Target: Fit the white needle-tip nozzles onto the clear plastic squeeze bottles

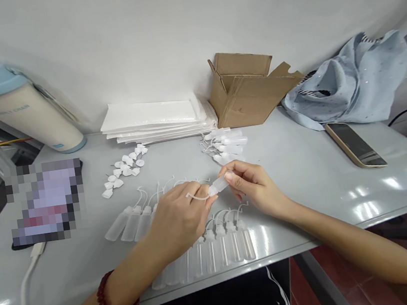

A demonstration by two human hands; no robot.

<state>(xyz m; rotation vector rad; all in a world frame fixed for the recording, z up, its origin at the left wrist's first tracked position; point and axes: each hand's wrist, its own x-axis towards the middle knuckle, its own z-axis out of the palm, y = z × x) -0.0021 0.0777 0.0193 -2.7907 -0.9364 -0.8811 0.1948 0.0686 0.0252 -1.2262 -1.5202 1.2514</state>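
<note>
Between my two hands is a small translucent squeeze bottle [220, 184] with a white neck and a thin curved strap, tilted up to the right. My right hand [259, 182] pinches its body near the base. The fingers of my left hand [182, 215] close around the neck end, partly hidden behind the hand. Below my hands lies a front row of similar bottles [223, 247] with curved straps. Another row of bottles [117, 225] runs behind my left wrist, partly covered. Loose white caps [127, 170] lie in a group farther back, and several bottles with white tops [230, 143] are piled beyond my right hand.
A stack of white padded sheets [153, 116] and an open cardboard box [252, 95] stand against the wall. On the right are a blue cloth bag [349, 86] and a phone [356, 143]. A tumbler [26, 106] and a phone on a cable [49, 202] occupy the left.
</note>
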